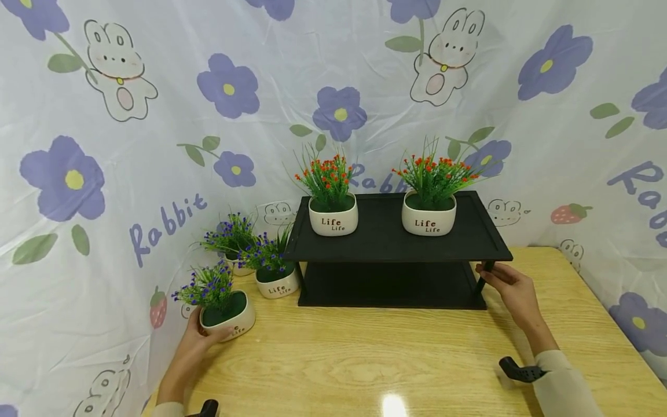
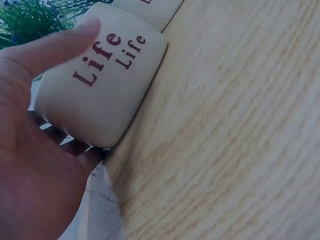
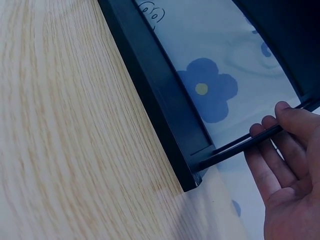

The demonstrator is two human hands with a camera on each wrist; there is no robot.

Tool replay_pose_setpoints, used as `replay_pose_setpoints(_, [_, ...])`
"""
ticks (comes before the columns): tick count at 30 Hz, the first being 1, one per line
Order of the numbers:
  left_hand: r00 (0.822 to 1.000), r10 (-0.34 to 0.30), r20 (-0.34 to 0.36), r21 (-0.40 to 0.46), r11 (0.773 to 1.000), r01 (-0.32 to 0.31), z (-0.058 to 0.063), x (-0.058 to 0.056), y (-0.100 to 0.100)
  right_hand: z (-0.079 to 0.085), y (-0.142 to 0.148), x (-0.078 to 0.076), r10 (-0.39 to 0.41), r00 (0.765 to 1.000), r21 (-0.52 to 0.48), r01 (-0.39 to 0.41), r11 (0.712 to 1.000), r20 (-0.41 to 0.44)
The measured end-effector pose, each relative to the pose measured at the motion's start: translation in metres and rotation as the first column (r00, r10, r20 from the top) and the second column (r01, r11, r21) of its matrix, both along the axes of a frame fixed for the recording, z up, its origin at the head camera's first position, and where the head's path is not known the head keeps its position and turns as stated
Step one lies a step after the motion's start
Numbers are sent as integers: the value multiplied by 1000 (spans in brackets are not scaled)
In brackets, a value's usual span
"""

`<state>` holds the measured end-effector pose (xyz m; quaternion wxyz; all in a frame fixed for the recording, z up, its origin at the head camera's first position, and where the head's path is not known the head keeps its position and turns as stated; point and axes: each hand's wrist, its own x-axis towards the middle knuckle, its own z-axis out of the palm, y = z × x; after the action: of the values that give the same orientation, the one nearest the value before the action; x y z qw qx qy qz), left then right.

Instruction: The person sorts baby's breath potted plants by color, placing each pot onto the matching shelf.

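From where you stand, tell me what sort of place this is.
Probably an indoor tabletop display corner: a wooden table backed by rabbit-print cloth, and a black shelf holding two flowerpots.

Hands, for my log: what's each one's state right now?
Left hand: closed, holding a white flowerpot.
Right hand: closed, holding a black shelf post.

i'm getting a cream pot [image 2: 110,90] with maroon lettering [image 2: 101,54] and purple blooms [image 1: 208,281] in the left hand [image 1: 195,343]; black shelf [image 1: 377,231] at the right hand [image 1: 513,289]; yellow wood-grain table [image 1: 365,353] between; purple-flowered white cloth [image 1: 292,104] beyond.
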<state>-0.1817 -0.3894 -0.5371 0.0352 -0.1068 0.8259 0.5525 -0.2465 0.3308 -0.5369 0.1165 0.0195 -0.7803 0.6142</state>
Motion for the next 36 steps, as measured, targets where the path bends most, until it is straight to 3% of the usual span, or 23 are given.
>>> replay_pose_setpoints(7, [1000, 6, 2, -68, 998, -6, -1, -4, 0, -1, 0, 0, -6, 1000, 12, 6, 1000, 0])
replay_pose_setpoints(20, [999, 39, -5, -77, 996, -39, -6, -4, 5, -4, 0, -1, 6, 1000, -12, -7, 1000, -24])
replay_pose_setpoints(31, [999, 34, 31, -38, 999, -32, -5, -3, 7, -2, -1, 1, 23, 1000, -48, -24, 999, -13])
replay_pose_setpoints(36, [1000, 16, 0, -51, 999, -16, -3, 0, 12, -2, 1, 1, 27, 1000, -64, -28, 998, -14])
